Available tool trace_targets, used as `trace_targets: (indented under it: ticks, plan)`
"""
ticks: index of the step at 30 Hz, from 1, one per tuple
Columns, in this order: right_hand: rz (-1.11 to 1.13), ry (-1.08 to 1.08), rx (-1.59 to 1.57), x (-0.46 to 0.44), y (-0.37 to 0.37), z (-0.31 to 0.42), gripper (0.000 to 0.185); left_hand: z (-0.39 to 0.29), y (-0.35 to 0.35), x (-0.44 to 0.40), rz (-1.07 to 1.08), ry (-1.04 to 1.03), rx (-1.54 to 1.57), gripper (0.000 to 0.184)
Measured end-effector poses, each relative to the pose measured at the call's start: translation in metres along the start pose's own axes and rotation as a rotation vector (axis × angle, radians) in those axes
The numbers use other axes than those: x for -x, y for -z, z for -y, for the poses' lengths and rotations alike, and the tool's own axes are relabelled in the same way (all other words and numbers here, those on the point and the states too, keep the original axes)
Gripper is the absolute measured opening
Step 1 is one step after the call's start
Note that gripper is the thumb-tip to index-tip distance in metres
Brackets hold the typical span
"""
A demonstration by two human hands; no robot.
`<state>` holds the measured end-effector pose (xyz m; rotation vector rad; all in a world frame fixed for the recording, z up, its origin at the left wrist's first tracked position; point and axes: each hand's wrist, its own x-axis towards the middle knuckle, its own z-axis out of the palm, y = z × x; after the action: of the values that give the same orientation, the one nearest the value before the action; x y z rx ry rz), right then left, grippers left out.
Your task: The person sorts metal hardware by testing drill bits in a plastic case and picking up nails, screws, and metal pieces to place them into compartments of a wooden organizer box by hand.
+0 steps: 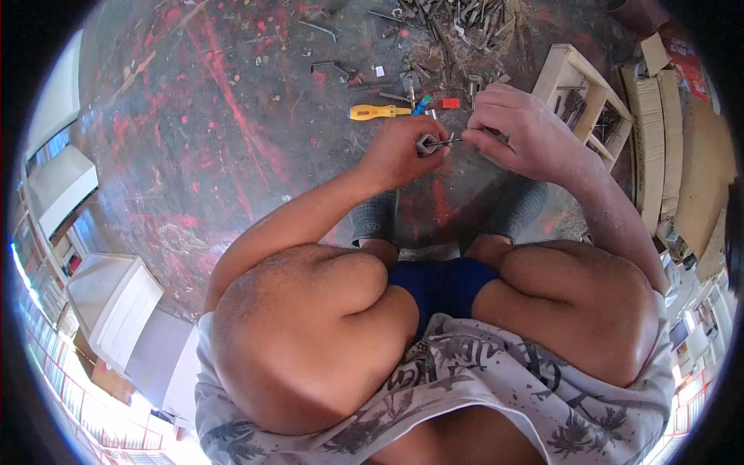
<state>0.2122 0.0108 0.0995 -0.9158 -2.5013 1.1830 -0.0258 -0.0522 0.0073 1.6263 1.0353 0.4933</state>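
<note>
The person squats over a dark floor (256,101) streaked with red, both hands meeting just ahead of the knees. The left hand (404,153) is curled around a hollow metal fitting (426,144), its open end facing the other hand. The right hand (531,132) has its thumb and fingers closed on a thin metal rod (457,140), which reaches across to the fitting's opening; I cannot tell whether it goes inside. Just beyond the left hand lies a yellow-handled screwdriver (378,112), with a small red block (450,103) near it. Farther out is a loose heap of metal pieces (473,23). Beside the right hand sits a divided wooden tray (563,58) with metal bits in its compartments, and past it, cardboard (670,139).
</note>
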Motion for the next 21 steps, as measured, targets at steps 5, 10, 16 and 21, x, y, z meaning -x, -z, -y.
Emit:
trace_targets:
  ticks: [5, 10, 16, 21]
  plan:
    - [-0.049, 0.009, -0.04, 0.0, 0.003, -0.001, 0.014, -0.003, 0.002, -0.001, -0.008, 0.011, 0.004, 0.017]
    - [-0.05, -0.081, -0.273, 0.012, 0.027, -0.006, 0.015, -0.01, 0.012, -0.005, -0.036, -0.111, 0.051, 0.018]
    - [-0.132, -0.004, -0.518, 0.022, 0.05, 0.005, 0.02, -0.063, 0.057, -0.018, 0.105, -0.322, 0.164, 0.031]
    - [-0.158, 0.025, -0.497, 0.022, 0.06, 0.017, 0.019, -0.1, 0.074, -0.022, 0.181, -0.386, 0.092, 0.036]
